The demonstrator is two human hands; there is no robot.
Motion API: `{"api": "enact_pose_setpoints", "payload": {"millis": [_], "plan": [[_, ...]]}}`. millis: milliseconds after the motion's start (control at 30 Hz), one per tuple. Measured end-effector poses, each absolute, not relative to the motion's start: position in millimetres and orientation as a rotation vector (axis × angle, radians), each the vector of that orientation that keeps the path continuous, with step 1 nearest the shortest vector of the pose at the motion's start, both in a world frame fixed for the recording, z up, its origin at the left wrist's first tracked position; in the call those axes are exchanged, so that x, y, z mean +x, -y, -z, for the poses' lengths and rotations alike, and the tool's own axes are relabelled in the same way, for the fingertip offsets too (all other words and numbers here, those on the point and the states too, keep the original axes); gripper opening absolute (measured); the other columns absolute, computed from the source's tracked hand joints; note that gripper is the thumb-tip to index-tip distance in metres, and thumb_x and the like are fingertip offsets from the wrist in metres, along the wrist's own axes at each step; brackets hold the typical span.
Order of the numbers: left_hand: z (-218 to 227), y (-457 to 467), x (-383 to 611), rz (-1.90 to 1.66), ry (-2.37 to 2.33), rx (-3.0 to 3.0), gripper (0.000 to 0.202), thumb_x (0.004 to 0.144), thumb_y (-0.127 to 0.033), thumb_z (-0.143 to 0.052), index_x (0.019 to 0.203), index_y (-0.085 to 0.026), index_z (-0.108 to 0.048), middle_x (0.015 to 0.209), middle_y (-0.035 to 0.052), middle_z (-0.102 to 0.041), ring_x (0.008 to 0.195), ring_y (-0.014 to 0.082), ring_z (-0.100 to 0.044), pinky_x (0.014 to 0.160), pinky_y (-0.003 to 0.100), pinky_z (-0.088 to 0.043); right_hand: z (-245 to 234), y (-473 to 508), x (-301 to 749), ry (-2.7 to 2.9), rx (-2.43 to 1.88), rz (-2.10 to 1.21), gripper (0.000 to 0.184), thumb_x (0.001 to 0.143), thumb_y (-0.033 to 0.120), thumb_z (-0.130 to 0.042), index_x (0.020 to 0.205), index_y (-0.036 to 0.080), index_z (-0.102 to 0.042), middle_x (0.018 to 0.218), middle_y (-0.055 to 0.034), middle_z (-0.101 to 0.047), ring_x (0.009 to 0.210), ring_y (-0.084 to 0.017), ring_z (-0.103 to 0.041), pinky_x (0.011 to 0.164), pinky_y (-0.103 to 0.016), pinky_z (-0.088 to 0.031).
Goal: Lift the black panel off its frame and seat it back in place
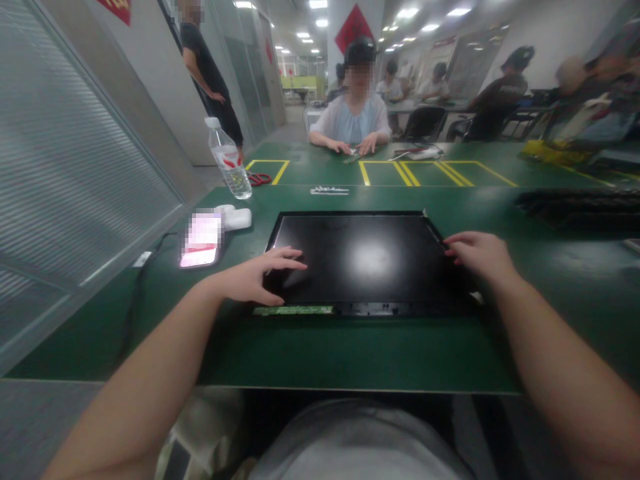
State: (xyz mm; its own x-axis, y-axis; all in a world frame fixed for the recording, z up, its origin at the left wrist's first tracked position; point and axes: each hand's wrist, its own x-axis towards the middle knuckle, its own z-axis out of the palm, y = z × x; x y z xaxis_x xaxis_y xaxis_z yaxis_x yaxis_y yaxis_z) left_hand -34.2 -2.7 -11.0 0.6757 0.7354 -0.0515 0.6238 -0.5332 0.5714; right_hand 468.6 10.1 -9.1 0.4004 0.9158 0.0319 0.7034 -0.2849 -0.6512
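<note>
A black flat screen panel (320, 267) lies face up on the green table, with a bright reflection on its glass. Along its near edge runs a narrow green circuit board (293, 310). My left hand (263, 275) is over the panel's left side, fingers spread, thumb by the lower left corner; whether the fingertips press on the glass cannot be made out. At the right edge, my right hand (477, 257) has its thumb and fingers pinched together on the panel's rim. A small pale bit (477, 297), partly hidden, shows beneath that hand near the lower right corner.
Left of the panel are a lit phone (203, 239), a white case (237, 218) and a water bottle (231, 160). Red-handled scissors (260, 179) and small white parts (329, 191) lie beyond. Dark strips (580, 207) sit at right. Someone works opposite.
</note>
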Motion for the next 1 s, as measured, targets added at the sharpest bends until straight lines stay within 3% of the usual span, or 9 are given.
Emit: {"api": "enact_pose_setpoints", "payload": {"millis": [600,767,867,1000], "plan": [[9,3,-30,-0.294,-1.021,2.337,0.072,0.076,-0.035,-0.086,0.146,-0.033,-0.073,0.173,0.0097,-0.051,0.164,0.039,-0.039,0.133,0.059,-0.03,8,-9,467,1.316,-2.011,-0.521,0.021,0.08,0.016,-0.065,0.088,0.025,-0.082,0.076,-0.0059,-0.079,0.067,-0.026,-0.075,0.081,-0.043,-0.065],[6,3,-32,-0.369,-1.09,2.271,0.07,0.079,-0.047,-0.086,0.145,-0.032,-0.073,0.17,0.0091,-0.056,0.158,0.0371,-0.049,0.131,0.055,-0.036,10,-9,468,1.367,-2.023,-0.489,0.02,0.084,0.018,-0.064,0.093,0.023,-0.082,0.079,-0.0061,-0.079,0.066,-0.023,-0.072,0.083,-0.042,-0.063],[9,0,-32,-0.568,-1.187,2.2,0.062,0.085,-0.059,-0.079,0.138,-0.028,-0.076,0.16,0.0122,-0.064,0.151,0.0374,-0.056,0.128,0.054,-0.042,7,-7,467,1.336,-2.037,-0.485,0.021,0.085,0.018,-0.063,0.095,0.022,-0.082,0.082,-0.0065,-0.08,0.067,-0.021,-0.072,0.08,-0.039,-0.061],[18,-7,-35,-0.821,-1.493,2.1,0.067,0.087,-0.068,-0.07,0.136,-0.024,-0.075,0.15,0.0138,-0.069,0.143,0.0374,-0.062,0.125,0.054,-0.046,5,-8,475,1.331,-2.088,-0.365,0.024,0.084,0.019,-0.063,0.098,0.023,-0.082,0.086,-0.0064,-0.081,0.074,-0.024,-0.074,0.082,-0.039,-0.06]]}}
